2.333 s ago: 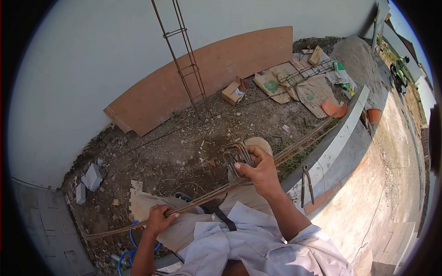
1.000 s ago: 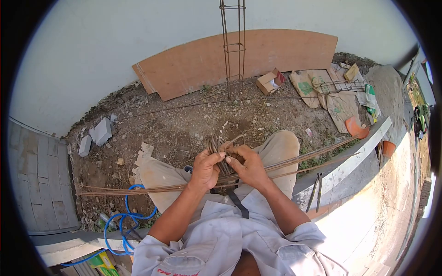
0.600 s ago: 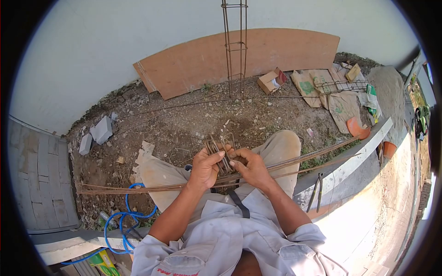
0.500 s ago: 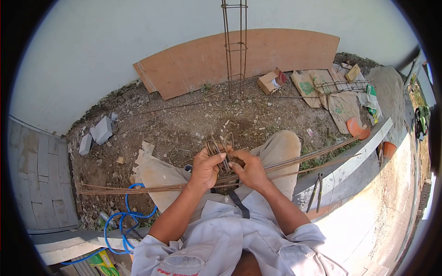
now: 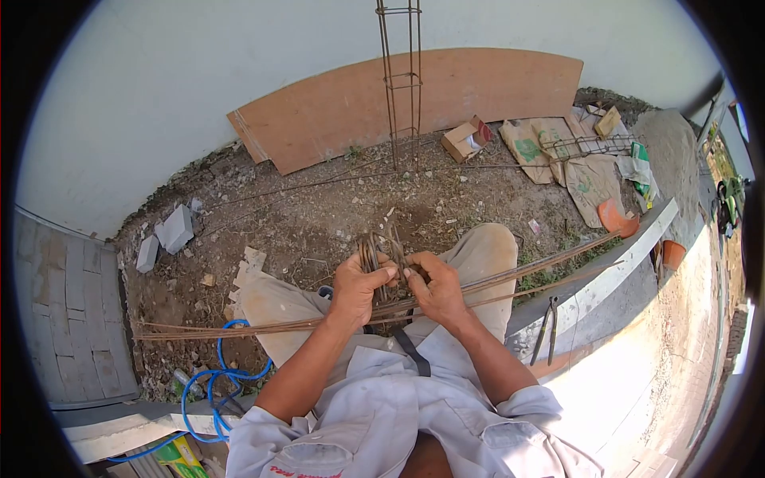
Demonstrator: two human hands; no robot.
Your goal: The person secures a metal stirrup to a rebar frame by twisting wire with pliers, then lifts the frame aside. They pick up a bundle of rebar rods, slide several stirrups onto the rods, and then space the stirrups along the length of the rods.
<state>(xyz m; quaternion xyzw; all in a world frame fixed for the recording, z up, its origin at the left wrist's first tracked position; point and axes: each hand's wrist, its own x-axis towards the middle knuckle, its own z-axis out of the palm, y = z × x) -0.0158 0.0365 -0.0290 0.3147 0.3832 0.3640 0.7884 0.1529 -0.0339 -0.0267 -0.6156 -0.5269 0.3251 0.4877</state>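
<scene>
Several rusty, bent wire stirrups (image 5: 374, 253) form a dark bundle at mid-frame, above long rebar rods (image 5: 263, 326) crossing the lap. The left hand (image 5: 356, 288) and right hand (image 5: 434, 291) both have fingers closed around the bundle.

Two hands counted: left hand (image 5: 355, 288), right hand (image 5: 436, 287). One bundle of bent steel ties (image 5: 378, 253) held; number within not countable. One plywood sheet (image 5: 414, 99). One upright rebar cage (image 5: 400, 80). Two grey blocks (image 5: 175, 229). One pincers (image 5: 547, 330). One blue hose (image 5: 209, 382).
</scene>
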